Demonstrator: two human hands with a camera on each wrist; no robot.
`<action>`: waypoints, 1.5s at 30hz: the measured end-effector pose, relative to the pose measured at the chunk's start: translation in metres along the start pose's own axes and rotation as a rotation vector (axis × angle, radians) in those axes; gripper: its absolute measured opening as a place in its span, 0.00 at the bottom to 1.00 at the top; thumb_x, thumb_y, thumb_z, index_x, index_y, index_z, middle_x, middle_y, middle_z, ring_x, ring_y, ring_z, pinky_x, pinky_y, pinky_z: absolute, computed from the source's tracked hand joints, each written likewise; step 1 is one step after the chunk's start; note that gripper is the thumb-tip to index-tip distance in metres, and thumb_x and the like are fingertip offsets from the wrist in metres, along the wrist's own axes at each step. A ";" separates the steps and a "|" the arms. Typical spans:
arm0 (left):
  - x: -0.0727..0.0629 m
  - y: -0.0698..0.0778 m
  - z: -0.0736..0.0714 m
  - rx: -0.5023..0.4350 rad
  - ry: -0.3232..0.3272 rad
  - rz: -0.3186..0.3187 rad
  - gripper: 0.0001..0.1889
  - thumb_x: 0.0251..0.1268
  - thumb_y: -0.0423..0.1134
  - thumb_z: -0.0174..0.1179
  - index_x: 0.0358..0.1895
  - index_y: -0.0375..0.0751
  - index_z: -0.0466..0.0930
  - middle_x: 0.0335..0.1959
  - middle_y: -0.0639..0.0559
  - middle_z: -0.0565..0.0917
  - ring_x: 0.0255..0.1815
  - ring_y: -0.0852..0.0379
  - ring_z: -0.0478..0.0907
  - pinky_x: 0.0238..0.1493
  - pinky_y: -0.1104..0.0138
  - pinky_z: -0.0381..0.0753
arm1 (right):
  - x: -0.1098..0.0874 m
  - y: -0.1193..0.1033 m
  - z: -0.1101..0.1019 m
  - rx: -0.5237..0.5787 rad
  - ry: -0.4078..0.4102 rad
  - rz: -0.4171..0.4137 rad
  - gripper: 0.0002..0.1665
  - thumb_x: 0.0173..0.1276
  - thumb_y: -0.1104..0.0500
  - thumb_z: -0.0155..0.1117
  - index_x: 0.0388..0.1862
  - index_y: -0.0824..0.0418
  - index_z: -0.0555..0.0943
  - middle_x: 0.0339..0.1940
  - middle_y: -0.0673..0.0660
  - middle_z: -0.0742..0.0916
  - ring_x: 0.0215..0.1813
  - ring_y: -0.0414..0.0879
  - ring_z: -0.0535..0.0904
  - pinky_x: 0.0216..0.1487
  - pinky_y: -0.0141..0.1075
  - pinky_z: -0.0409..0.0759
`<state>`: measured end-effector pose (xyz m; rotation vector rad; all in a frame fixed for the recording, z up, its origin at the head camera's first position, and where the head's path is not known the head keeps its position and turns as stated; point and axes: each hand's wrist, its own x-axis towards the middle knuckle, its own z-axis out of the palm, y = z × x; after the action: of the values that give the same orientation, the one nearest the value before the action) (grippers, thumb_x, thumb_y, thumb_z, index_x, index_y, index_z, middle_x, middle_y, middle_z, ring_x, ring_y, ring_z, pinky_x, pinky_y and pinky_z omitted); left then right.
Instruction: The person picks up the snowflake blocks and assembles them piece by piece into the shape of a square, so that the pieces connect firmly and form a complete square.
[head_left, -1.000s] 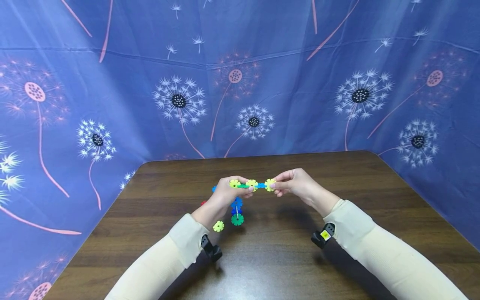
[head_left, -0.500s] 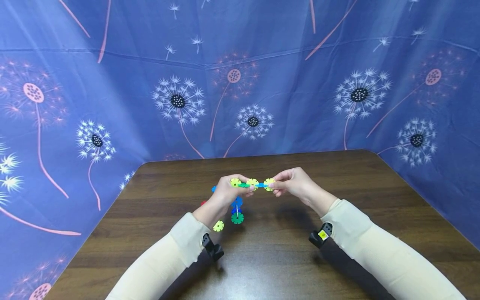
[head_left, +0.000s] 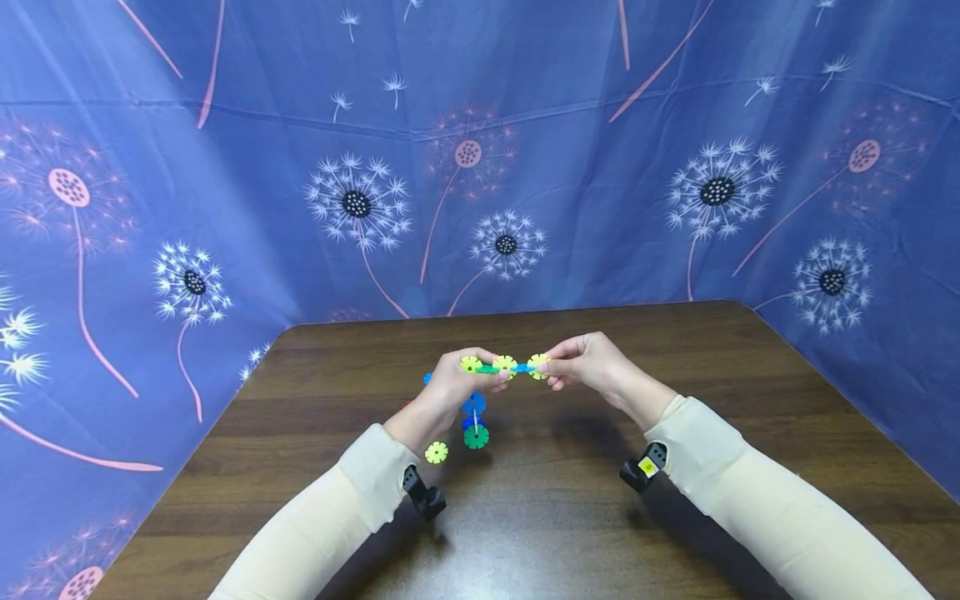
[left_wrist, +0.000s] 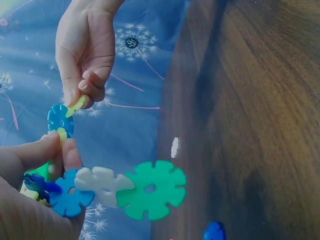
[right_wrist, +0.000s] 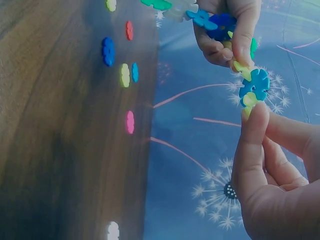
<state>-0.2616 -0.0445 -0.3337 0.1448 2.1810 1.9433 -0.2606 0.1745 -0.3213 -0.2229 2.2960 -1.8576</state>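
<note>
Above the table my left hand (head_left: 448, 385) pinches a chain of interlocking snowflake discs between thumb and fingers. The chain has a yellow disc (head_left: 471, 365), a middle yellow disc by the left thumb, and a blue disc (left_wrist: 60, 121) beyond it. My right hand (head_left: 603, 371) pinches the yellow end disc (left_wrist: 76, 106), which is slotted against the blue disc's edge; how deep, I cannot tell. From the left hand a branch of a blue disc (left_wrist: 70, 192), a white disc (left_wrist: 102, 186) and a green disc (left_wrist: 151, 190) hangs down. The left fingers hide part of the joined pieces.
Loose discs lie on the brown wooden table (head_left: 570, 517): a yellow disc (head_left: 437, 452), a red disc (right_wrist: 129, 30), a dark blue disc (right_wrist: 108, 51), a pink disc (right_wrist: 130, 122) and a white disc (right_wrist: 113, 231). A patterned blue cloth (head_left: 585, 167) hangs behind.
The right hand has shifted very slightly left with the yellow end disc, towards the left hand. Both hands keep their pinch, and the loose discs stay put.
</note>
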 end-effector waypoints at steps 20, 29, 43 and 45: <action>-0.001 -0.006 -0.007 0.147 -0.088 -0.031 0.19 0.53 0.47 0.72 0.47 0.45 0.82 0.29 0.48 0.89 0.43 0.45 0.86 0.42 0.61 0.75 | 0.003 -0.006 -0.001 -0.047 -0.033 -0.028 0.19 0.62 0.66 0.67 0.48 0.79 0.79 0.28 0.51 0.87 0.28 0.40 0.82 0.36 0.35 0.84; -0.002 -0.011 -0.005 0.101 -0.168 0.024 0.20 0.59 0.47 0.68 0.51 0.42 0.81 0.43 0.37 0.87 0.38 0.49 0.87 0.49 0.59 0.82 | 0.006 -0.012 0.006 -0.057 -0.054 -0.033 0.18 0.63 0.65 0.67 0.47 0.77 0.79 0.28 0.48 0.87 0.29 0.41 0.82 0.38 0.36 0.84; -0.006 -0.016 0.002 0.064 -0.064 0.058 0.21 0.58 0.47 0.69 0.54 0.45 0.81 0.37 0.41 0.88 0.29 0.54 0.85 0.37 0.61 0.83 | 0.011 -0.018 0.019 -0.112 -0.052 -0.040 0.16 0.61 0.62 0.70 0.44 0.72 0.84 0.33 0.54 0.90 0.26 0.41 0.82 0.40 0.37 0.83; -0.007 -0.016 0.002 0.057 -0.069 0.057 0.21 0.58 0.47 0.69 0.54 0.44 0.81 0.36 0.43 0.88 0.30 0.53 0.86 0.36 0.63 0.83 | 0.012 -0.018 0.020 -0.094 -0.057 -0.047 0.16 0.60 0.63 0.70 0.44 0.73 0.84 0.33 0.53 0.89 0.25 0.41 0.82 0.38 0.36 0.84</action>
<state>-0.2531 -0.0457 -0.3495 0.2818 2.2118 1.8761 -0.2676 0.1485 -0.3086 -0.3405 2.3614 -1.7423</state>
